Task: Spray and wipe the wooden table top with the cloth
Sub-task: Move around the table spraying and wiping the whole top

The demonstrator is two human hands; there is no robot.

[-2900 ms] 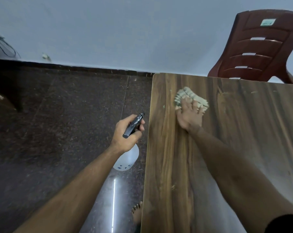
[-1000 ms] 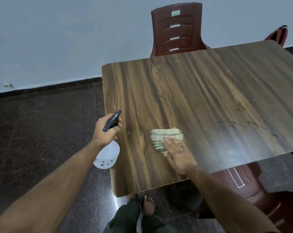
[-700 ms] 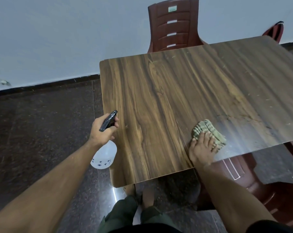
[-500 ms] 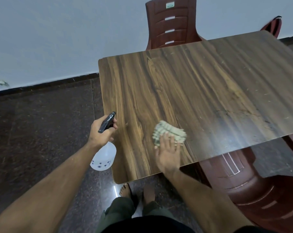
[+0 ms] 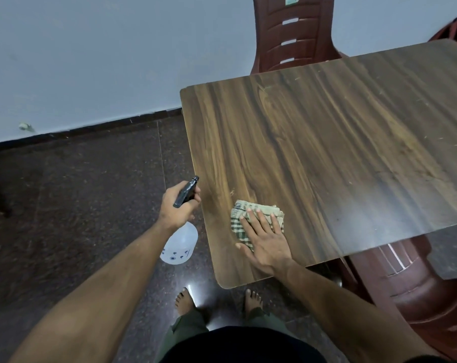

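The right hand (image 5: pixel 268 243) lies flat on a folded checked cloth (image 5: pixel 251 214), its fingers (image 5: pixel 260 218) straight and spread, pressing the cloth onto the wooden desk (image 5: pixel 327 153) near the desk's near left corner. The thumb reaches out to the left, off the cloth and onto the bare wood.

The left hand (image 5: pixel 177 205) is curled round the black trigger head of a spray bottle (image 5: pixel 178 244), holding it just off the desk's left edge, above the dark stone floor (image 5: pixel 78 205). The nozzle tilts up toward the desk and the white, translucent body hangs below the wrist.

The desk top shows fine pale scratches and a dull sheen at its right side. One maroon plastic chair (image 5: pixel 293 32) stands at the far side against the wall, another (image 5: pixel 410 292) is tucked under the near right edge. The person's bare feet (image 5: pixel 185 301) stand at the near corner.
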